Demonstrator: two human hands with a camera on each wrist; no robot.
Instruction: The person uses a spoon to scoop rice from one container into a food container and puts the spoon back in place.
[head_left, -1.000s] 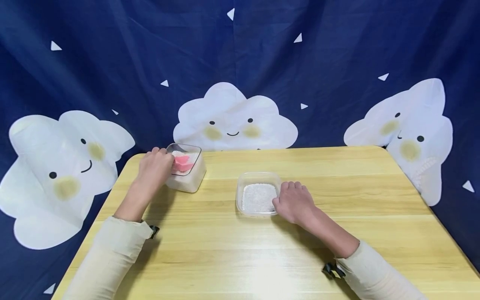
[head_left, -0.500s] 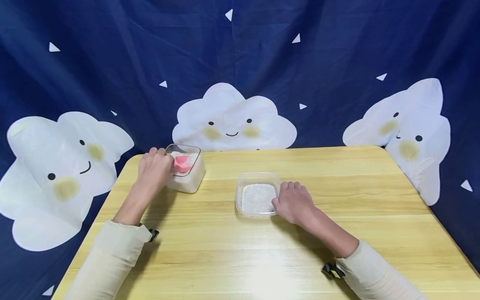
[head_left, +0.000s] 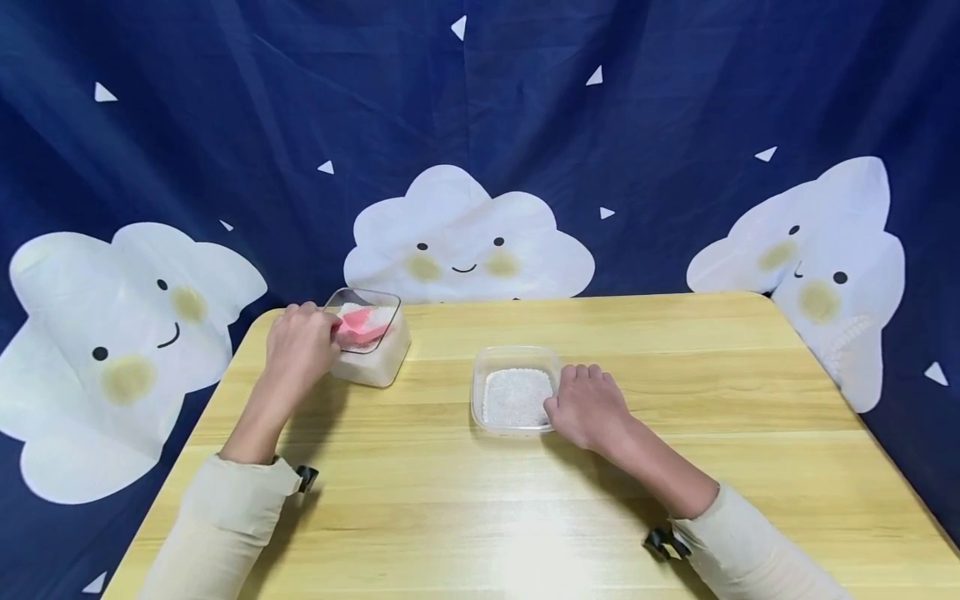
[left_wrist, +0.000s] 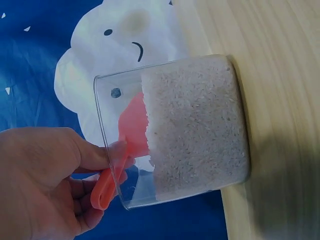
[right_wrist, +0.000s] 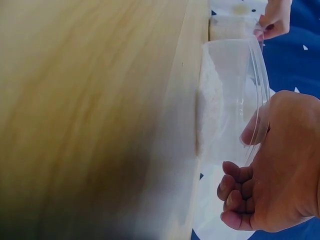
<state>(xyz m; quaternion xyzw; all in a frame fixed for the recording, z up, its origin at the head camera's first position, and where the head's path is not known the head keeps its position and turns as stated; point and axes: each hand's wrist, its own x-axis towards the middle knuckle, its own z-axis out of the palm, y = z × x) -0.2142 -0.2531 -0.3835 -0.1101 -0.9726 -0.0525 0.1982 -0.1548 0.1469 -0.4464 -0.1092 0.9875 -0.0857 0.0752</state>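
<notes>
At the table's far left, my left hand (head_left: 302, 348) holds a pink scoop (head_left: 363, 323) by its handle. The left wrist view shows the scoop's bowl (left_wrist: 134, 127) dipping into the rice inside a tall clear container (left_wrist: 199, 130), its handle crossing the rim between thumb and fingers. Near the table's middle stands a shallow clear plastic box (head_left: 517, 357) with a white layer of rice (head_left: 517, 397) over its bottom. My right hand (head_left: 591, 407) grips that box's right rim. Seen from the right wrist, the thumb is inside the wall and the fingers curl outside.
The wooden table (head_left: 690, 358) ends at a rounded far edge, right in front of a dark blue curtain (head_left: 525, 108) with cloud prints. The rice container stands near the far left corner, left of and behind the box.
My left hand has shifted slightly left and toward me, and the scoop has shifted left and tilted within the container. The right hand and the plastic box have stayed put.
</notes>
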